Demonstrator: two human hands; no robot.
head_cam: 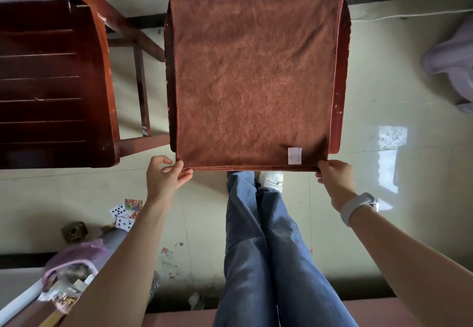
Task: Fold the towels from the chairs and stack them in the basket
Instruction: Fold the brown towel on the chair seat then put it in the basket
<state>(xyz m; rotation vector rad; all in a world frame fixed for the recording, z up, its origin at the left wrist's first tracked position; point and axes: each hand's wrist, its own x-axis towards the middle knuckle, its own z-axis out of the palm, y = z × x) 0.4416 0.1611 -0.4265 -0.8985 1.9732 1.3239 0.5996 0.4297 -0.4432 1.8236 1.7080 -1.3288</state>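
- The brown towel (pixel 256 78) lies flat on the chair (pixel 340 70) seat.
- The left hand (pixel 163 175) and right hand (pixel 335 181) each pinch one near corner, equally close.
- The towel stretches away from both grips toward the chair back.

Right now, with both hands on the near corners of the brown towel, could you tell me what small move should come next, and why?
Probably lift the near edge and carry it to the far edge, halving the towel. It lies flat on the chair seat, with the left hand and right hand each pinching a near corner.
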